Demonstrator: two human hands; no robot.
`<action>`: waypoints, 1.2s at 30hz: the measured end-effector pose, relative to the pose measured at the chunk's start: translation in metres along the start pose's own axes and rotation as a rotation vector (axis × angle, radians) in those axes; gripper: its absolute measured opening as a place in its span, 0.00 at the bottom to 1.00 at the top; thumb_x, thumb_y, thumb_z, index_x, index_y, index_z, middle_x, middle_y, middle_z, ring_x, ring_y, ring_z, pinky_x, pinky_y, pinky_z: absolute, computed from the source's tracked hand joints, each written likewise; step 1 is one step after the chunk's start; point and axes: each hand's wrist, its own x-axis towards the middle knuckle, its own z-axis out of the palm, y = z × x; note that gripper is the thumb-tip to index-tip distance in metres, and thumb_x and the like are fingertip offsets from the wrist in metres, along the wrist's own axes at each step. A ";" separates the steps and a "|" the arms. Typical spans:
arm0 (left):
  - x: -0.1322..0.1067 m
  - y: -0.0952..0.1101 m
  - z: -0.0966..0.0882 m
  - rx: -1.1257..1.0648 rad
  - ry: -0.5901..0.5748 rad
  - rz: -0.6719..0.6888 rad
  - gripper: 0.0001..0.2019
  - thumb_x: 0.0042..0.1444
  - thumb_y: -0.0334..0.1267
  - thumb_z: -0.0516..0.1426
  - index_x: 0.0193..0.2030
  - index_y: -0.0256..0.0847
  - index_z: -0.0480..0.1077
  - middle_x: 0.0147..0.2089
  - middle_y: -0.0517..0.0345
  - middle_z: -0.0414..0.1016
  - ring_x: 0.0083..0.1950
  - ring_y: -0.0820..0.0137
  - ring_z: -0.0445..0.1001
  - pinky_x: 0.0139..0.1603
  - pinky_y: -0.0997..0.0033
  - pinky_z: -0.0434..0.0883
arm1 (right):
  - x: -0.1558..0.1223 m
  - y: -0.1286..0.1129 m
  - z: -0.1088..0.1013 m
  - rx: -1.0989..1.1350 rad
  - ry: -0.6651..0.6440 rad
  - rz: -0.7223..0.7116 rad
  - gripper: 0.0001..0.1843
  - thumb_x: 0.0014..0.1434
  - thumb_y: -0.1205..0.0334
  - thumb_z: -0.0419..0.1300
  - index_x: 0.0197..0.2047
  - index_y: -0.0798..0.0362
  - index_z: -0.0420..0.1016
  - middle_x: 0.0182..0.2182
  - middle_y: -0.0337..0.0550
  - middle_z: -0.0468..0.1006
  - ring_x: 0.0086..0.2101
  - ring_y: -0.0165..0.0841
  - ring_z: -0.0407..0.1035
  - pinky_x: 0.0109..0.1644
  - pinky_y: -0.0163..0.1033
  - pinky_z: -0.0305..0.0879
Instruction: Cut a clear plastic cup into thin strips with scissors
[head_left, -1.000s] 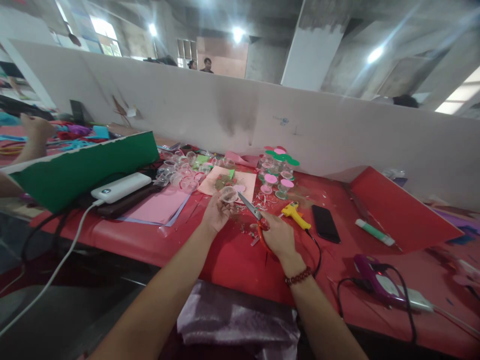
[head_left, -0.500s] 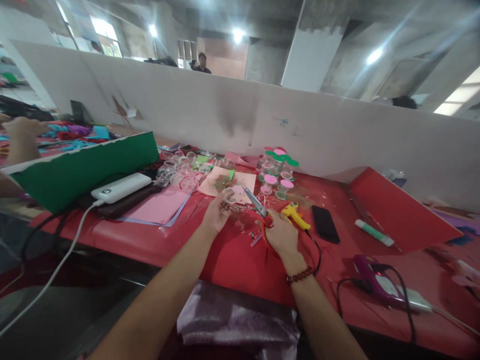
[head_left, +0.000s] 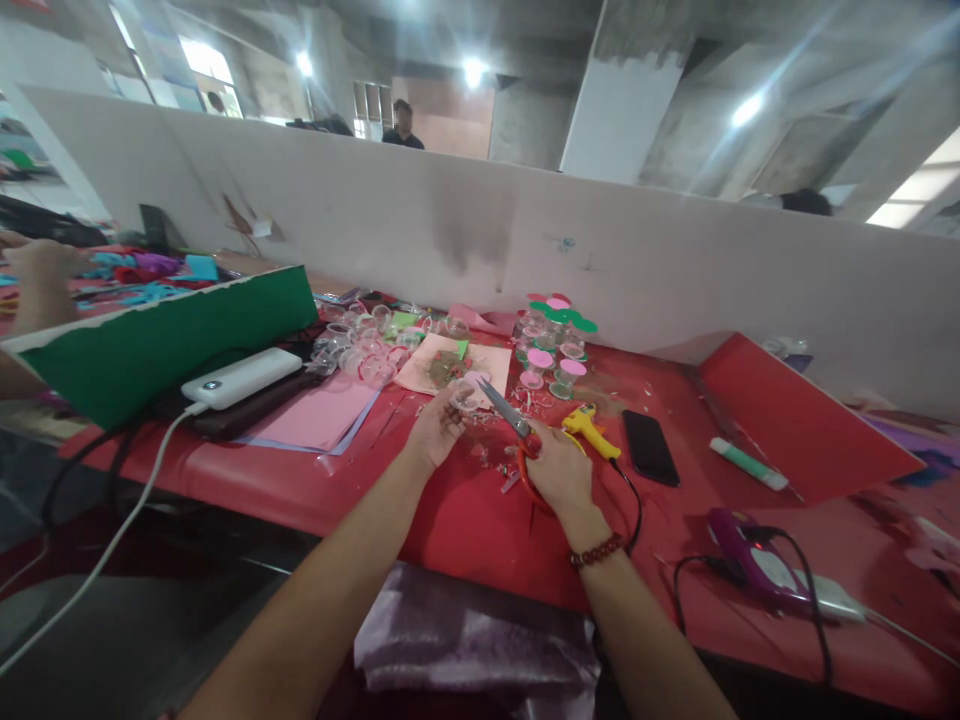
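Note:
My left hand (head_left: 437,428) pinches a clear plastic cup (head_left: 463,398) with a pink paper disc at its far side. Wrapped round the red handles of a pair of scissors (head_left: 510,412) is my right hand (head_left: 561,466). The blades point up and left, with their tips close to the cup's pink disc. Behind the cup lies a peach paper sheet (head_left: 491,362) with brownish bits on it. To its right stand several clear cups topped with pink, green and red discs (head_left: 573,368). A yellow glue gun (head_left: 592,432) rests just beyond my right hand.
Loose clear cups (head_left: 356,345) are heaped at the back left, near pink paper sheets (head_left: 319,412) and a white power bank (head_left: 241,378). A phone (head_left: 650,447), a glue stick (head_left: 748,464) and a purple power strip (head_left: 757,565) lie right. Green board (head_left: 180,345) stands left; a person's arm (head_left: 45,285) is beyond it.
The scissors and my right hand have shifted slightly left, bringing the tips nearer the pink disc. My left hand has turned a little with the cup still in its fingers.

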 end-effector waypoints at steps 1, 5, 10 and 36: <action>0.000 0.000 0.000 -0.002 0.008 0.002 0.11 0.57 0.38 0.57 0.41 0.32 0.75 0.35 0.49 0.78 0.26 0.76 0.70 0.24 0.78 0.70 | 0.000 0.000 0.000 0.008 0.013 0.008 0.24 0.61 0.42 0.54 0.57 0.41 0.67 0.43 0.43 0.77 0.42 0.37 0.72 0.38 0.36 0.63; -0.001 0.002 0.002 -0.004 0.033 -0.017 0.11 0.57 0.38 0.56 0.40 0.32 0.75 0.31 0.51 0.77 0.24 0.77 0.69 0.24 0.79 0.70 | 0.000 0.001 0.001 0.050 0.033 -0.010 0.22 0.61 0.44 0.54 0.56 0.40 0.67 0.43 0.41 0.77 0.42 0.36 0.73 0.37 0.35 0.63; 0.000 0.004 0.002 -0.020 0.034 -0.030 0.12 0.58 0.39 0.56 0.38 0.30 0.75 0.26 0.53 0.75 0.22 0.77 0.68 0.23 0.79 0.69 | 0.000 0.000 0.002 0.061 0.038 -0.041 0.25 0.59 0.39 0.54 0.55 0.40 0.69 0.43 0.42 0.78 0.43 0.37 0.72 0.37 0.36 0.64; 0.001 0.002 0.001 -0.044 0.054 0.031 0.11 0.52 0.34 0.59 0.41 0.33 0.75 0.33 0.52 0.78 0.25 0.77 0.70 0.26 0.79 0.70 | -0.001 0.000 0.003 -0.009 0.065 -0.093 0.22 0.61 0.46 0.56 0.57 0.42 0.68 0.46 0.43 0.78 0.42 0.37 0.73 0.40 0.37 0.64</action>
